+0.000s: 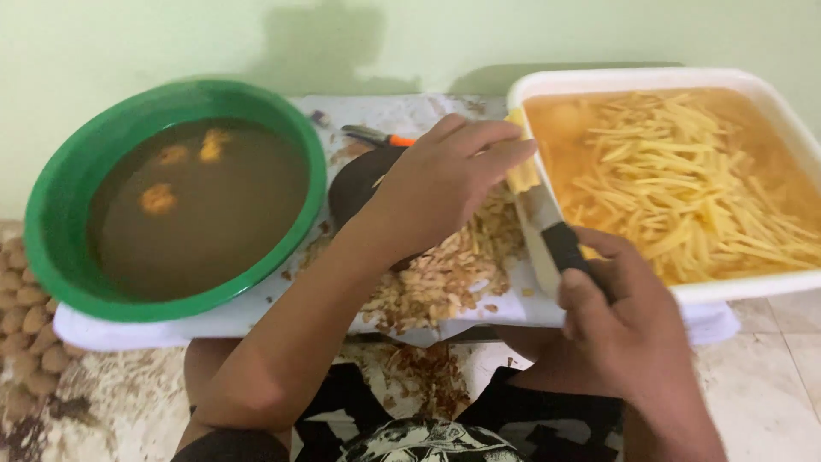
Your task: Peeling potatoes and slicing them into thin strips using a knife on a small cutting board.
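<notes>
Right hand (629,329) closed around black-handled knife (552,231), blade against peeled yellow potato piece (522,167) pinched under left hand (440,184), peel scraps (445,274) beneath, white tub of cut strips (684,197) just beyond knife, green basin (171,201) left of left hand

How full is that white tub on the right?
Nearly full: the white tub holds orange-tinted water almost up to its rim, with yellow potato strips piled in it.
</notes>
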